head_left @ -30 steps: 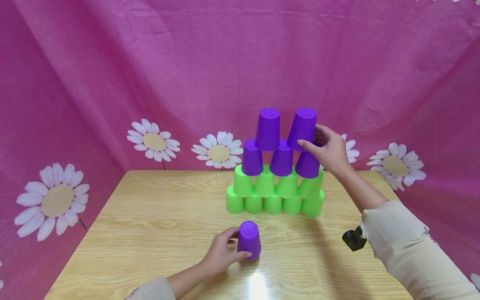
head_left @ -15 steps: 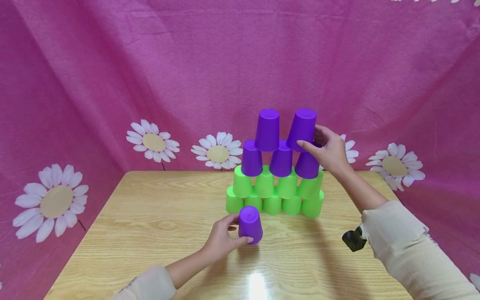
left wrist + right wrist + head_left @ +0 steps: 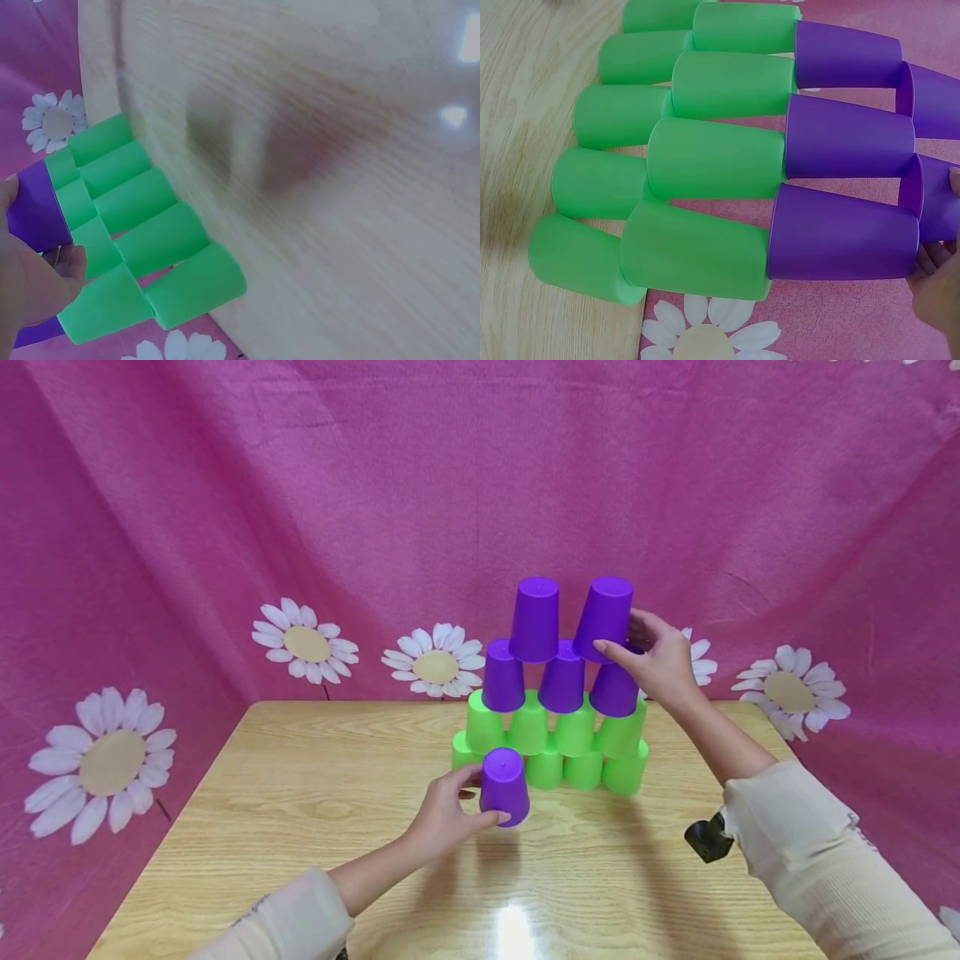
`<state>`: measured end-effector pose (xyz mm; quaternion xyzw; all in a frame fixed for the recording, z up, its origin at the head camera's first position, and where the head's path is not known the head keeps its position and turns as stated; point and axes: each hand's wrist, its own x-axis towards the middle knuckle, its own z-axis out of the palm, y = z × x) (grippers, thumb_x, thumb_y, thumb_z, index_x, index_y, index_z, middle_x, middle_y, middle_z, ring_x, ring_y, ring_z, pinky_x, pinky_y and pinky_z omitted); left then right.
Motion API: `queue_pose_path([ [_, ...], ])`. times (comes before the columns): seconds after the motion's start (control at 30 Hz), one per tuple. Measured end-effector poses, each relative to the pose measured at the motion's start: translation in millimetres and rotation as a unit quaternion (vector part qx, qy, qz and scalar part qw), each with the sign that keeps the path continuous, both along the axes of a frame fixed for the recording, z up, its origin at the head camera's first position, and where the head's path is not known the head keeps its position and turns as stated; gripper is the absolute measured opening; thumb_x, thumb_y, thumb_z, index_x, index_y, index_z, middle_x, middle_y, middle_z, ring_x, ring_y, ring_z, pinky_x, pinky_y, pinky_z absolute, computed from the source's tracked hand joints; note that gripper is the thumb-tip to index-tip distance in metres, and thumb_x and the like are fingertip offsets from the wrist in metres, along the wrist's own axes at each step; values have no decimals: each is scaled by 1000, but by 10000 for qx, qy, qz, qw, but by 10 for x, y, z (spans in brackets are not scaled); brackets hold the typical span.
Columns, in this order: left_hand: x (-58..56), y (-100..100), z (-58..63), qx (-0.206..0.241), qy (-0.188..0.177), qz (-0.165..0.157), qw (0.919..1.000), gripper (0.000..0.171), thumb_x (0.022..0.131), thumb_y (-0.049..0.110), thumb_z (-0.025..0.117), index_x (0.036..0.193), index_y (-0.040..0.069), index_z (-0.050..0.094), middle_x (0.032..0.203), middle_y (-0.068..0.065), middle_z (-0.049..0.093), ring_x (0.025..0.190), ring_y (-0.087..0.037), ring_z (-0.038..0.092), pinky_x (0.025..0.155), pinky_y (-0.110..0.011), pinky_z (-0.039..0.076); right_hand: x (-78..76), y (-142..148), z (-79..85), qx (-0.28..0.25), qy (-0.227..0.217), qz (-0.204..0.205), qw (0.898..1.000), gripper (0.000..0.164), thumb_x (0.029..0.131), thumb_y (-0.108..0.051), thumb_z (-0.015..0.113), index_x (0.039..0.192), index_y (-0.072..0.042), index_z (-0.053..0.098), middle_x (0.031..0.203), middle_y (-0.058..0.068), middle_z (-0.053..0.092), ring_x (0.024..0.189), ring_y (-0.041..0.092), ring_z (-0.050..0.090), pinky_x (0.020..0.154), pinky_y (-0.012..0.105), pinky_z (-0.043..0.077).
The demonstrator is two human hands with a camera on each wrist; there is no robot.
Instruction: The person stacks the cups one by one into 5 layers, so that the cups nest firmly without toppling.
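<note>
My left hand (image 3: 442,817) holds an upside-down purple cup (image 3: 504,789) between thumb and fingers, raised over the table in front of the stack. In the left wrist view, that hand (image 3: 41,277) grips the purple cup (image 3: 36,210), which overlaps the green cups. My right hand (image 3: 663,660) grips the right-hand purple cup (image 3: 604,610) of the top pair. Beside that cup stands another purple cup (image 3: 536,622). Below come a row of purple cups (image 3: 503,677) and two rows of green cups (image 3: 576,731), all upside down. The right wrist view shows the right hand (image 3: 936,292) at the upper purple cup (image 3: 939,199).
The stack stands near the back of a wooden table (image 3: 330,785). A pink cloth (image 3: 375,510) with white daisies hangs behind and at both sides. A small black device (image 3: 708,839) shows at the right sleeve (image 3: 795,818).
My left hand has lifted the purple cup off the table and carried it forward, towards the stack. The right hand has stayed at the top right cup.
</note>
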<state>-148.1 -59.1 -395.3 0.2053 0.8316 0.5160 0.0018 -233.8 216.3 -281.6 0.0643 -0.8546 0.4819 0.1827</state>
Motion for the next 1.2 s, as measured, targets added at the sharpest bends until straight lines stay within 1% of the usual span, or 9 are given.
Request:
queue_pose_path([
  [0.13,-23,-7,58,-38,30,-1,10000,53,71,9,78,119,-1,56,107,-16,66,100,-28,62,80,-32,54,3,-1,4,0,18,2,10000,56,82,-20,70,130,0,50,118,21,61,98,12,57,97,39,48],
  [0.3,-57,-13,129,-59,173,95,9998,53,69,9,79,117,-1,57,104,-15,67,96,-27,63,78,-30,54,3,-3,3,6,-4,4,10000,57,82,-21,71,130,-1,50,118,21,62,94,6,56,96,39,48],
  [0.43,-84,-1,210,11,233,146,9996,52,68,8,80,115,-1,58,102,-16,67,95,-27,64,78,-31,55,-1,0,0,8,-18,3,10000,57,82,-21,71,130,-1,50,118,20,62,94,6,55,96,39,48],
  [0.6,-102,21,322,-22,262,150,9995,51,68,9,80,114,0,59,102,-15,68,95,-27,64,78,-30,55,-6,4,-1,7,-18,20,10000,57,82,-21,71,131,-1,49,118,20,62,96,9,56,96,39,48],
  [0.77,-102,46,450,-31,318,88,9995,51,69,9,80,115,-1,59,102,-15,67,95,-27,64,79,-34,55,0,4,0,42,-24,3,10000,57,82,-21,70,131,-2,50,117,20,62,98,14,57,95,39,49],
  [0.9,-115,81,544,77,292,50,9995,52,69,9,80,116,-1,58,102,-16,68,95,-27,64,79,-35,56,1,5,0,24,-33,12,10000,57,82,-21,70,131,-1,49,118,20,62,99,16,57,95,39,48],
  [0.97,-127,102,576,148,264,34,9995,53,69,9,80,116,0,58,102,-16,68,94,-27,64,80,-37,56,0,7,1,5,-39,18,10000,57,82,-20,70,131,-2,49,118,20,62,99,14,57,96,39,48],
  [1.1,-137,140,626,231,155,68,9996,54,69,9,80,117,0,58,101,-16,68,94,-27,64,78,-35,56,4,2,6,-13,-14,21,10000,56,82,-20,70,131,-1,50,118,20,62,94,5,56,96,39,48],
  [1.2,-143,165,670,206,142,101,9996,53,69,9,80,117,0,58,101,-16,68,94,-26,64,78,-34,56,10,-6,10,-21,12,30,10000,56,82,-20,71,130,-1,50,117,20,62,93,4,55,96,39,48],
])
